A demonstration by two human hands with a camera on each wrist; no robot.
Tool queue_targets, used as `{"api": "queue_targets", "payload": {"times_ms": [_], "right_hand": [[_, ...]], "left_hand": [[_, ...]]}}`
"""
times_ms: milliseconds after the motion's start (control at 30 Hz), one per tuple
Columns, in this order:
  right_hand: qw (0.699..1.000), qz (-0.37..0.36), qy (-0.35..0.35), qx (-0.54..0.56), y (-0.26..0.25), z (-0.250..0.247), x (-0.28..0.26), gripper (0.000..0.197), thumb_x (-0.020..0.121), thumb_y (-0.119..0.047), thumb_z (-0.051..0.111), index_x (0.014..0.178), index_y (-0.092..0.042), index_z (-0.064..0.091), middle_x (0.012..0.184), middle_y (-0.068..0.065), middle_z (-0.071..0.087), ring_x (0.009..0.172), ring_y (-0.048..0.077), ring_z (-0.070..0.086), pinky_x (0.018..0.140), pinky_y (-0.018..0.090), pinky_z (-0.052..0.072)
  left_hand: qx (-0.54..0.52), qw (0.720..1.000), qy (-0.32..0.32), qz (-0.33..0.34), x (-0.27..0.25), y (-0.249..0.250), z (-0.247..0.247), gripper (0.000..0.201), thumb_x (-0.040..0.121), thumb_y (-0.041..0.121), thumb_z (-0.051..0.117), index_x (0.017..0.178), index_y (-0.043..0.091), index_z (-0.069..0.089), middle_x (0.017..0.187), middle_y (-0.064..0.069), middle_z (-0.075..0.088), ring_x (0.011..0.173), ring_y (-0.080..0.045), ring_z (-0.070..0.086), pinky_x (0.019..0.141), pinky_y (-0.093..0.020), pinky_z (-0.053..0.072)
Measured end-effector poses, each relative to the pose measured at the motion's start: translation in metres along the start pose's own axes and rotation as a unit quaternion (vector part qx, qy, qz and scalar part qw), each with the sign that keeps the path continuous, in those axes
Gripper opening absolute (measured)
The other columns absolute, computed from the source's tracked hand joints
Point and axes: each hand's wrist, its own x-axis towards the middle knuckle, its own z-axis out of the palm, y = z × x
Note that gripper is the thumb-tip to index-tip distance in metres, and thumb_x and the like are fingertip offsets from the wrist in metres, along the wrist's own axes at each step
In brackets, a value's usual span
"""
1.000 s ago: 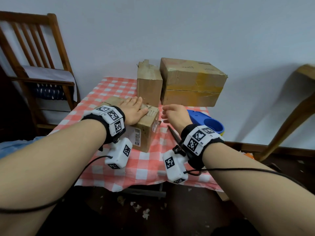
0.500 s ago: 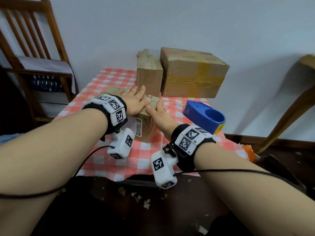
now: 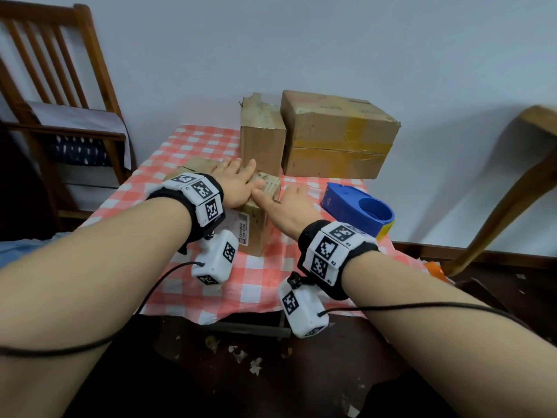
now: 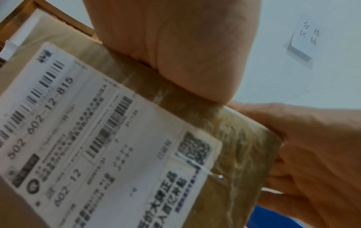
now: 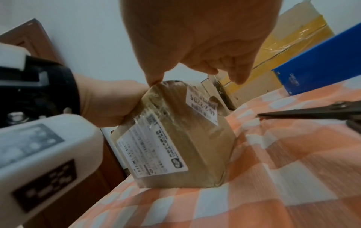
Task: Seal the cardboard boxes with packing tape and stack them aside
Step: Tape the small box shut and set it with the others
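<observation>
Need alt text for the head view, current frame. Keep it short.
Two bare hands work a small brown cardboard box on a red-and-white checked tablecloth: the left hand presses flat on top, the right hand touches its right edge. A blue tape dispenser lies right; two larger cardboard boxes stand behind.

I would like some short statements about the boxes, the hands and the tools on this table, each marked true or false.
1. The left hand lies flat on top of the small cardboard box. True.
2. The right hand holds the blue tape dispenser. False: the dispenser lies on the checked tablecloth, untouched; the right hand is at the small box.
3. Two more cardboard boxes, a narrow upright box and a large box, stand by the wall. True.
4. No scissors are on the table. False: the right wrist view shows black scissors on the cloth.
5. The small box bears a white shipping label. True.
</observation>
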Motion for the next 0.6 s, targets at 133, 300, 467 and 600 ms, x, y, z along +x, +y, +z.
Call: {"api": "queue_targets", "payload": {"times_ms": [133,300,467,600], "right_hand": [[0.999,-0.026,-0.026,-0.014,-0.003,0.008,0.004,0.065,0.098,-0.053,0.026,0.13,-0.001,0.049,0.125,0.023,0.055,0.11,0.035,0.055,0.094,0.039,0.045],[0.986,-0.089,-0.005,-0.138,-0.009,-0.008,-0.009,0.039,0.104,-0.028,0.029,0.128,-0.008,0.05,0.101,0.02,0.063,0.092,0.033,0.062,0.079,0.04,0.052],[0.982,-0.068,0.114,-0.134,-0.011,-0.011,0.001,0.039,0.092,-0.049,0.046,0.097,-0.011,0.055,0.097,0.007,0.057,0.09,0.025,0.058,0.068,0.032,0.044],[0.999,-0.046,0.02,0.016,-0.011,0.0,0.022,0.056,0.097,-0.039,0.044,0.141,-0.007,0.031,0.146,0.015,0.033,0.133,0.029,0.035,0.108,0.037,0.032]], "left_hand": [[0.002,1.0,0.006,0.008,0.003,-0.003,0.003,0.058,0.1,0.049,0.012,0.152,0.027,-0.004,0.16,-0.004,-0.005,0.147,-0.021,-0.006,0.118,-0.039,-0.006],[0.006,1.0,0.007,0.011,0.006,-0.003,0.003,0.056,0.101,0.044,0.012,0.152,0.025,-0.005,0.16,-0.005,-0.006,0.147,-0.022,-0.006,0.118,-0.039,-0.006],[-0.002,0.999,0.027,0.018,0.006,-0.005,0.005,0.057,0.1,0.044,0.016,0.152,0.025,0.003,0.16,-0.005,0.006,0.147,-0.023,0.002,0.119,-0.041,0.002],[-0.015,0.998,0.049,0.023,0.01,-0.007,-0.002,0.06,0.097,0.045,0.033,0.148,0.014,0.025,0.153,-0.012,0.028,0.14,-0.028,0.026,0.115,-0.041,0.021]]}}
